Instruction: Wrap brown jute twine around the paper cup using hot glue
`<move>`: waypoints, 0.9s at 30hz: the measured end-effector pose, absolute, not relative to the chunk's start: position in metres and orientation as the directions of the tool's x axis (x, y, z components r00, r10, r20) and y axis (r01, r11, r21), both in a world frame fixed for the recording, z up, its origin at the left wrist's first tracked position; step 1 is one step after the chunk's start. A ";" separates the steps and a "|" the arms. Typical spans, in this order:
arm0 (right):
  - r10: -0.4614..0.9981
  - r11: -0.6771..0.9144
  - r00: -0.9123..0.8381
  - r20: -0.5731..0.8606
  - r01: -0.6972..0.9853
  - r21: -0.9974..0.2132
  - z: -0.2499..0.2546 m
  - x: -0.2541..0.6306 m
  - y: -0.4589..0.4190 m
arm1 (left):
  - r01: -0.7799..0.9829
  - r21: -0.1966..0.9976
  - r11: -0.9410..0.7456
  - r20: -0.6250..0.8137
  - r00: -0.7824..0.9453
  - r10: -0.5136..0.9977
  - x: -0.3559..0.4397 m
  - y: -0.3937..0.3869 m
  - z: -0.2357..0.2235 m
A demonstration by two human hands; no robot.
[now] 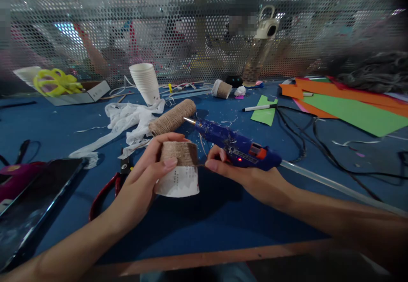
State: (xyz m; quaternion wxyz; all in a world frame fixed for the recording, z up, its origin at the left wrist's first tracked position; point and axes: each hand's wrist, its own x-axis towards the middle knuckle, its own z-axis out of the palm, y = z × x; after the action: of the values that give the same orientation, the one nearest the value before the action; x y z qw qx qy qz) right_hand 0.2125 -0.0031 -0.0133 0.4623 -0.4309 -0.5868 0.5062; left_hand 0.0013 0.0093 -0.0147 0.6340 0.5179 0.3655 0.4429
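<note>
My left hand (145, 167) is wrapped round a cut-down paper cup (178, 181), its thumb pressing on the front. Brown twine (181, 151) covers one band of the cup; the rest is bare white with small print. My right hand (251, 178) pinches the loose twine end between thumb and index finger, just right of the cup. Directly behind that hand is a blue hot glue gun (231, 142), nozzle pointing left, red light on, covered in glue strings. Its handle is hidden, so I cannot tell whether the hand also grips it. A twine roll (174, 117) lies beyond the cup.
Red-handled pliers (106, 193) and a phone (38, 201) lie at left. White crumpled strips (130, 118), stacked paper cups (145, 82) and a twine-wrapped cup (222, 89) stand farther back. Black cables (315, 142) and coloured sheets (353, 108) spread at right, before a perforated metal screen (191, 31).
</note>
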 end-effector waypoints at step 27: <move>0.986 0.106 -0.134 0.102 0.026 -0.994 -0.018 0.210 -0.005 | -0.255 0.965 0.062 0.019 0.306 0.952 0.007 0.006 -0.014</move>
State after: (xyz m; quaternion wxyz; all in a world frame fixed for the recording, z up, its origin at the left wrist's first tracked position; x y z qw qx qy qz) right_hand 0.2100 -0.0050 -0.0184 0.4830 -0.4470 -0.5656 0.4970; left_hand 0.0072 0.0065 -0.0141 0.6383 0.4954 0.3518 0.4726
